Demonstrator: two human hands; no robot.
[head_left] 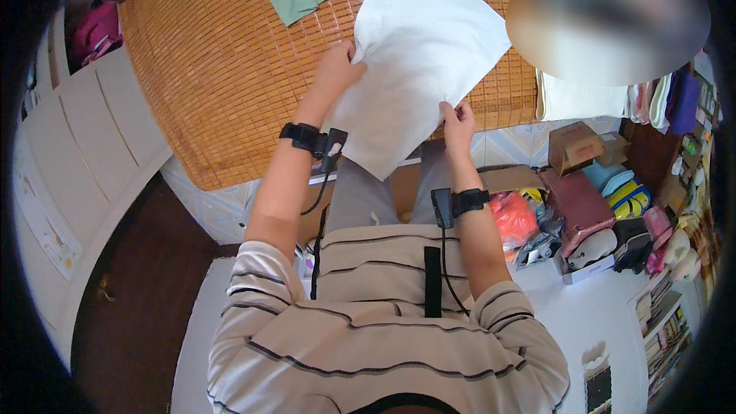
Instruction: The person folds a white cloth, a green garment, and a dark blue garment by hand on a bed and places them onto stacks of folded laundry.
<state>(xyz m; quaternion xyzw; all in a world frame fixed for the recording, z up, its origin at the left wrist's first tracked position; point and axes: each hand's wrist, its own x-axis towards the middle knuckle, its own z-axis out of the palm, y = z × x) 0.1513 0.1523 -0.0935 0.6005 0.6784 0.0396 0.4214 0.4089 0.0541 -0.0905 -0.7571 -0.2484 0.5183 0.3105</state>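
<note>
One cloth (422,54), slatted mat (215,92), cardboard box (573,149)

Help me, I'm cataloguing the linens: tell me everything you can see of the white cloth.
The white cloth is plain and roughly four-sided, apparently soft fabric, with creases near the left grip, which holds its left edge. The right grip pinches its lower right edge. It spreads at a slant over the brown mat, with one corner over the grey trousers. Its top reaches the picture's edge; whether its middle rests on the mat is unclear.
</note>
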